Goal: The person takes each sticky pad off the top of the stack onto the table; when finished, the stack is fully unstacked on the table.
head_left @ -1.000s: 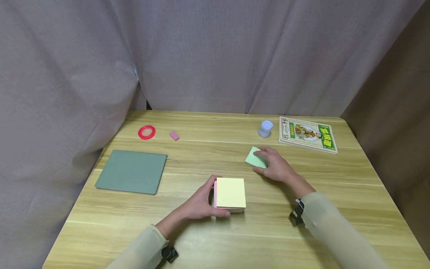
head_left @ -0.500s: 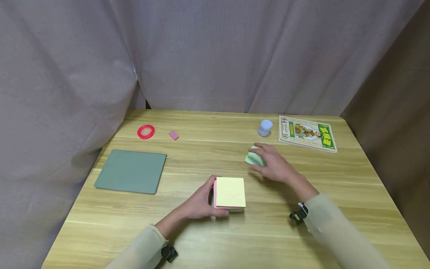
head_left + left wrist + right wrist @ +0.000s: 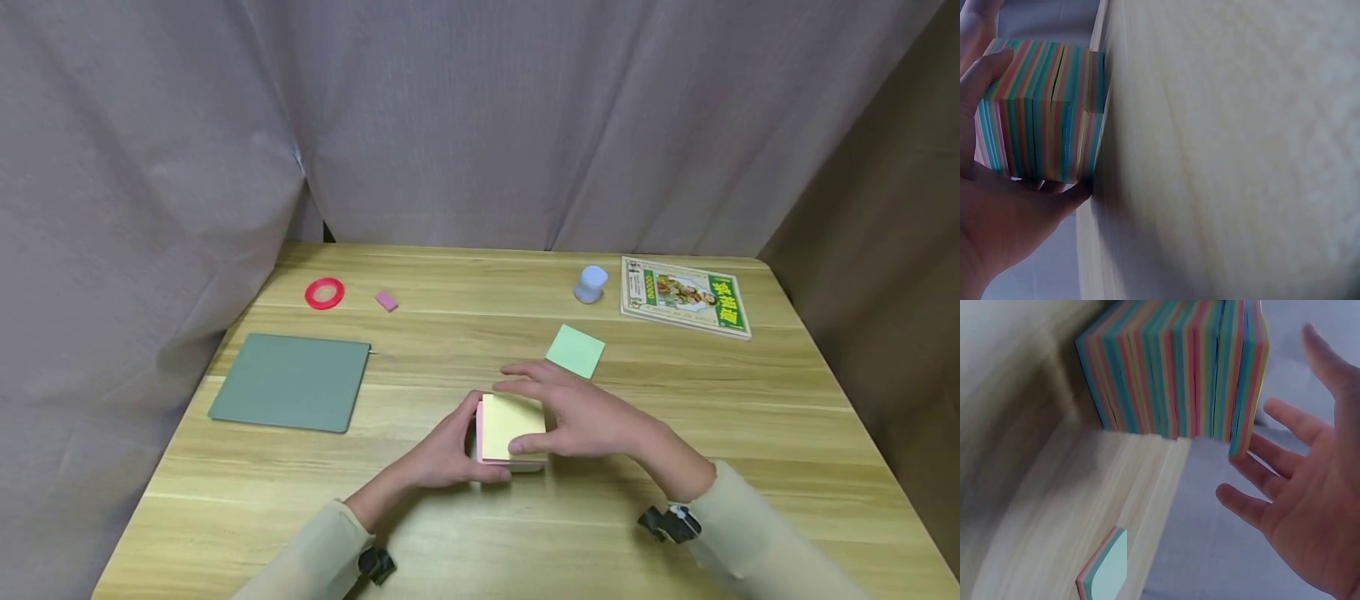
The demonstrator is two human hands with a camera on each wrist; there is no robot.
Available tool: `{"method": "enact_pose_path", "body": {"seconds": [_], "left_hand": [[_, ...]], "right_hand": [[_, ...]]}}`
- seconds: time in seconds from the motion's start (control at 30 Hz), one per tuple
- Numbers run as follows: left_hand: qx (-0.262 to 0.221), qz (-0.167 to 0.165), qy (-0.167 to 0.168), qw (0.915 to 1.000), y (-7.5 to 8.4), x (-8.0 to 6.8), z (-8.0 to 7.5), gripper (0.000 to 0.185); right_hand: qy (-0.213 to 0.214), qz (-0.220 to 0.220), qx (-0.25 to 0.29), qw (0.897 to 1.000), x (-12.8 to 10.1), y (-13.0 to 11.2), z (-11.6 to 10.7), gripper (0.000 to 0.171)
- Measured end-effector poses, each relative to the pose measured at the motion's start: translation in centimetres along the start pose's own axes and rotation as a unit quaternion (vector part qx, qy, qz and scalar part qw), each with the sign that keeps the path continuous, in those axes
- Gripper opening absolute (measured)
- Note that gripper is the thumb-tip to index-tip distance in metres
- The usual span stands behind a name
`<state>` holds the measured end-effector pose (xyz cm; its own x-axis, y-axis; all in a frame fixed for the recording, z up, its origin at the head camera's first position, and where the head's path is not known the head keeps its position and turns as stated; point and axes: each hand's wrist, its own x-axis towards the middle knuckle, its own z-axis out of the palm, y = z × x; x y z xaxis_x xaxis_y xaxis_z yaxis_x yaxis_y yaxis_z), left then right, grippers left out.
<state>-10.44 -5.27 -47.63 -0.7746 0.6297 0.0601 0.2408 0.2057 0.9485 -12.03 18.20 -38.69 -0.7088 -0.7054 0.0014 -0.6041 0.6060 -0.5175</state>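
Observation:
A tall block of striped sticky note pads [image 3: 504,423] stands on the table with a pale yellow sheet uppermost. My left hand [image 3: 450,450] holds it from the left, thumb along the near side and fingers around the far side. Pink, blue and yellow layers show on the block's sides [image 3: 1047,134] in the left wrist view. Over the top, my right hand [image 3: 588,417] hovers with fingers and thumb spread, partly covering the yellow sheet. A thin light green sticky note pad [image 3: 576,350] lies on the table just beyond the right hand.
A grey-green notebook [image 3: 292,383] lies on the left. Farther back are a red tape roll [image 3: 325,293], a pink eraser-like block [image 3: 386,301], a small pale blue cup-shaped object [image 3: 591,284] and an illustrated book [image 3: 684,296]. Grey curtains [image 3: 450,125] hang behind the table.
My right hand has let go of the light green pad, leaving it on the table, and has moved left and nearer, over the block. My left hand stays on the block.

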Motion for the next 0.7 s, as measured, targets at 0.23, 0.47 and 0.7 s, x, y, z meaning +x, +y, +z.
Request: {"method": "enact_pose_path", "body": {"seconds": [0.23, 0.47, 0.7], "left_hand": [[-0.006, 0.004, 0.002, 1.0, -0.1, 0.0, 0.0, 0.077], [-0.007, 0.009, 0.002, 0.9999, -0.1, 0.1, 0.0, 0.077], [-0.009, 0.006, 0.001, 0.9999, -0.2, 0.1, 0.0, 0.079]], "right_hand": [[-0.014, -0.002, -0.023, 1.0, -0.5, -1.0, 1.1, 0.085], [0.005, -0.027, -0.066, 0.997, -0.5, -1.3, 1.6, 0.085], [0.007, -0.035, -0.078, 0.996, -0.5, -1.8, 1.5, 0.08]]}}
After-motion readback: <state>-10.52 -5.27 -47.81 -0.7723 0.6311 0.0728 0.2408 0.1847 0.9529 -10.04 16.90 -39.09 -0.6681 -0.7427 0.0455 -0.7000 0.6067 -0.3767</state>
